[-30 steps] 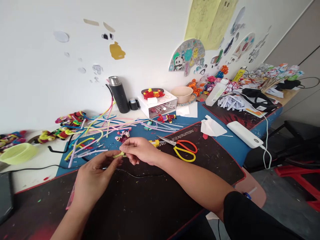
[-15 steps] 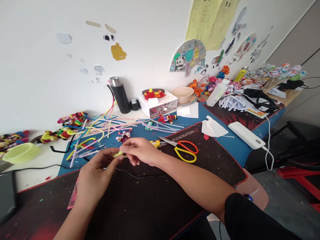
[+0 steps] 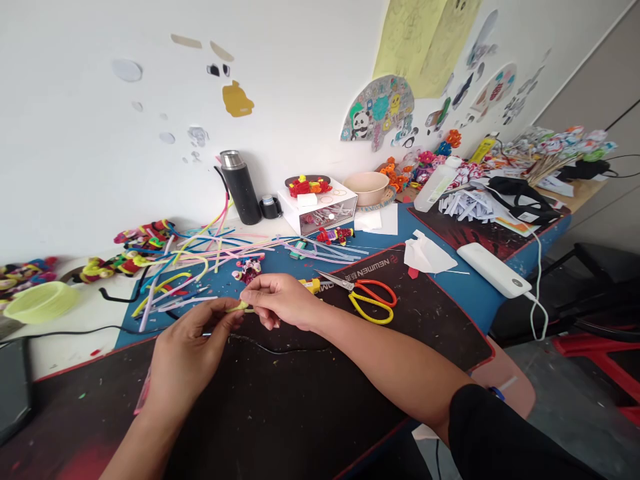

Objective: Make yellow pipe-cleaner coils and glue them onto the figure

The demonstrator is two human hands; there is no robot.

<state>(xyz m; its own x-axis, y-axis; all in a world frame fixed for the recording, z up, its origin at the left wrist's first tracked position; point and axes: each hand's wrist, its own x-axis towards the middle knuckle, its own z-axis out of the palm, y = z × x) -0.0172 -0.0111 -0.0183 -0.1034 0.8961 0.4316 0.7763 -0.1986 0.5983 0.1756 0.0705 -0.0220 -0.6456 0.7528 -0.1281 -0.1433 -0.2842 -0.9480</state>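
Observation:
A small pale yellow fuzzy piece [image 3: 239, 307] is pinched between the fingertips of both hands, above the dark desk mat [image 3: 280, 407]. My left hand [image 3: 193, 347] grips its left end with thumb and fingers. From the right, my right hand [image 3: 275, 300] pinches the other end, its fingers partly curled. Most of the piece is hidden by the fingers. Just behind the hands sits a small pink and dark fuzzy figure [image 3: 247, 268]. Scissors [image 3: 373, 297] with one red and one yellow handle lie to the right of my right hand, blades apart.
Coloured pipe cleaners [image 3: 200, 250] spread behind the hands. Farther back stand a black thermos [image 3: 241, 190], a white drawer box [image 3: 320, 212] and a beige bowl [image 3: 366, 189]. At right lie crumpled tissue [image 3: 429, 253] and a white power bank [image 3: 493, 270]. A green basket [image 3: 43, 303] is at left.
My left hand has shifted slightly left and its fingers have rolled a little around the yellow piece. My right hand is almost unmoved.

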